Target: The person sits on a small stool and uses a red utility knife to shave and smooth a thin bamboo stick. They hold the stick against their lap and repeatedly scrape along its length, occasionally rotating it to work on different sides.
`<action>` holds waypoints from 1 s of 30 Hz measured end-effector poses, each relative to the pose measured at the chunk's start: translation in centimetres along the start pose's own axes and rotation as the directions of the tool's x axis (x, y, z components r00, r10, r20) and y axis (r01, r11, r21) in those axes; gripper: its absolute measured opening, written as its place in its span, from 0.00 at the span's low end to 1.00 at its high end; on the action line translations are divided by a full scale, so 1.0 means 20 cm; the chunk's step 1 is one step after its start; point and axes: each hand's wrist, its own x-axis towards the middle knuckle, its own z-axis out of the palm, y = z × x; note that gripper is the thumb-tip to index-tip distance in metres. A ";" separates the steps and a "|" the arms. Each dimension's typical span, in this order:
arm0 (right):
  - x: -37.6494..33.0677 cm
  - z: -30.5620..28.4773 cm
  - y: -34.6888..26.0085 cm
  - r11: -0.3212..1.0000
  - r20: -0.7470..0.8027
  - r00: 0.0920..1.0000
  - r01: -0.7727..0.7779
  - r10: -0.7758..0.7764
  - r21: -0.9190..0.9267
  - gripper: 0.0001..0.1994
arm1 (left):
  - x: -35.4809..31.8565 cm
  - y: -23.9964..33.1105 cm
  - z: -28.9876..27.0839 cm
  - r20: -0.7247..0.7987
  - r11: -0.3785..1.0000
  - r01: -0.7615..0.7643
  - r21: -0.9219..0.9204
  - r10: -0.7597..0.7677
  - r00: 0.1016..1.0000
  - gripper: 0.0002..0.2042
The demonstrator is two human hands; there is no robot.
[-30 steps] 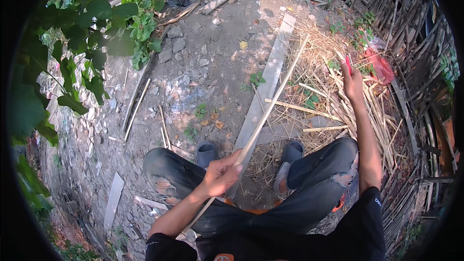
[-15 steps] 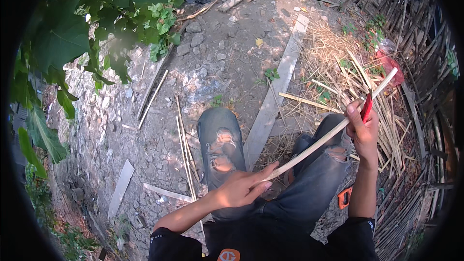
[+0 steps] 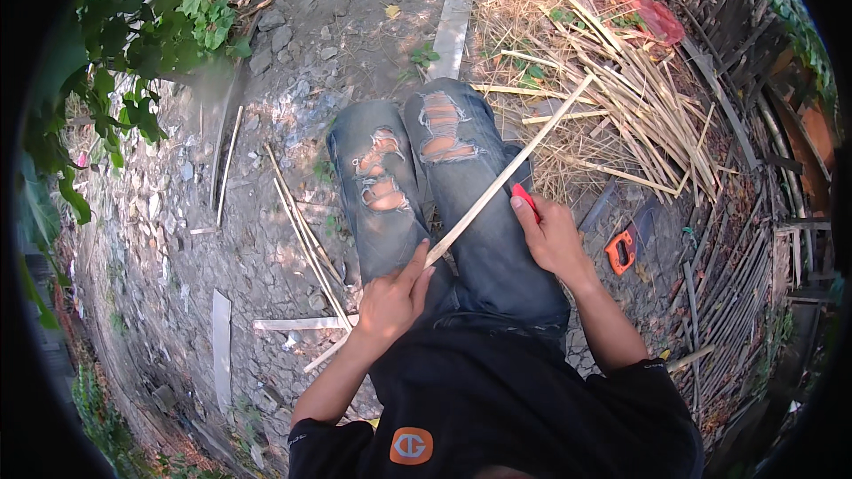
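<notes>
A long, pale, split-wood strip (image 3: 508, 173) slants across my thighs, its far end pointing up and to the right. My left hand (image 3: 390, 306) is closed on the strip's near end, with the index finger laid along it. In my right hand (image 3: 557, 244) is a red-handled knife (image 3: 525, 201), the thumb pressed on its handle. The knife lies beside the strip's middle; its blade is mostly hidden, and I cannot tell if it touches the wood. My torn jeans (image 3: 484, 213) are under both.
Right of my knees, an orange-handled saw (image 3: 620, 252) lies on the ground. Beyond it spreads a heap of strips (image 3: 652, 124) near a red plastic bag (image 3: 661, 19). A plank (image 3: 454, 13) lies ahead; leafy branches (image 3: 133, 44) hang at upper left.
My right hand has drawn the knife back, down and to the left, along the strip. Both knees now sit close together, and the view has shifted.
</notes>
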 end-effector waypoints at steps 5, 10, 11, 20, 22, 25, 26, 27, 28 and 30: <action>-0.03 0.05 -0.02 1.000 -0.009 1.000 0.022 -0.022 0.015 0.25 | 0.05 0.03 -0.01 -0.022 0.995 -0.093 0.041 0.094 0.995 0.23; 0.01 0.07 -0.02 1.000 -0.020 1.000 0.016 -0.016 -0.003 0.25 | 0.04 0.06 -0.02 0.035 0.997 -0.069 0.021 0.068 0.997 0.23; 0.02 0.08 -0.01 1.000 -0.028 0.999 0.021 -0.021 -0.010 0.25 | 0.03 0.04 -0.03 0.028 0.998 -0.069 0.007 0.069 0.997 0.22; -0.02 0.10 0.05 0.997 0.000 0.997 0.073 -0.073 -0.010 0.23 | -0.08 0.02 -0.11 0.070 0.997 0.043 -0.065 -0.039 0.997 0.22; -0.02 0.07 0.04 0.991 0.020 0.992 0.124 -0.124 -0.044 0.23 | -0.05 0.03 -0.08 0.060 0.996 0.053 -0.071 -0.049 0.997 0.21; -0.02 0.07 0.03 0.984 0.045 0.987 0.158 -0.155 -0.080 0.23 | 0.01 0.04 -0.03 0.049 0.996 0.047 -0.078 -0.043 0.998 0.22; -0.02 0.07 0.03 0.983 0.053 0.986 0.162 -0.158 -0.089 0.23 | 0.03 0.05 -0.02 0.045 0.996 0.041 -0.079 -0.038 0.998 0.22; -0.02 0.06 0.02 0.984 0.054 0.988 0.148 -0.144 -0.094 0.23 | 0.04 0.05 -0.02 0.048 0.996 0.029 -0.086 -0.025 0.999 0.21; -0.02 0.06 0.02 0.986 0.055 0.990 0.135 -0.130 -0.099 0.23 | 0.05 0.06 -0.02 0.050 0.996 0.018 -0.092 -0.013 0.999 0.21; -0.02 0.06 0.01 0.989 0.055 0.993 0.106 -0.101 -0.102 0.23 | 0.05 0.06 -0.02 0.046 0.993 0.014 -0.115 -0.009 0.999 0.20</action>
